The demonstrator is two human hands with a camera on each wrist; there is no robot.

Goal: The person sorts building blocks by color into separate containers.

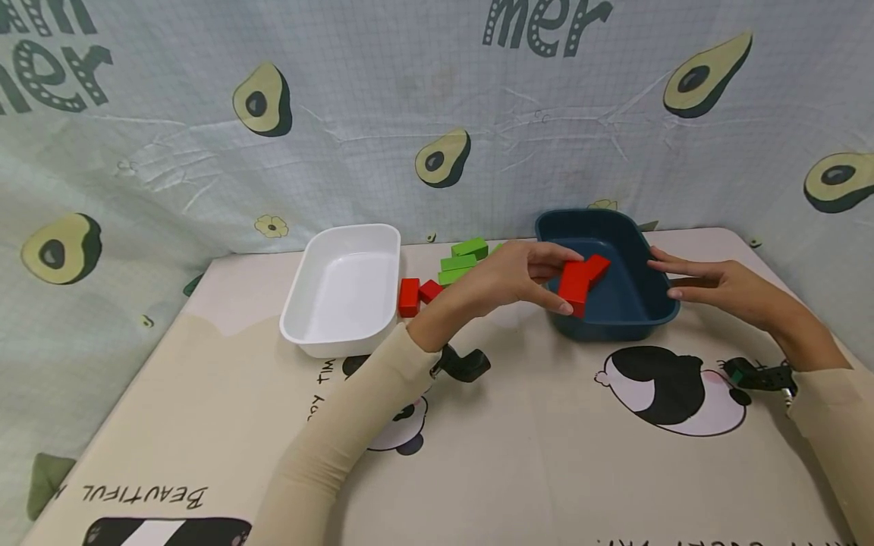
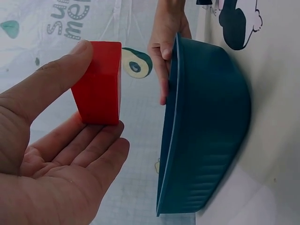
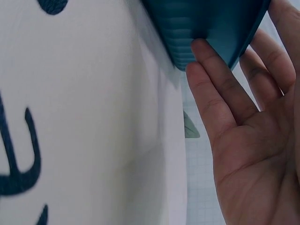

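My left hand (image 1: 508, 277) pinches a red block (image 2: 98, 84) between thumb and fingers, close over the left rim of the dark blue bin (image 1: 621, 331). Another red block (image 1: 597, 268) shows just behind the held one, inside the bin's outline in the head view. At the bin's right side is my right hand (image 1: 734, 292), its fingers fairly straight. Two of its fingers (image 3: 213, 75) lie against the outer wall in the right wrist view, while others reach up at the rim.
Left of the blue bin stands a white bin (image 1: 341, 296). Between the bins lie several green blocks (image 1: 457, 263), partly hidden by the left hand, and red blocks (image 1: 409, 297). A patterned cloth (image 1: 369, 174) hangs behind the table (image 1: 519, 425).
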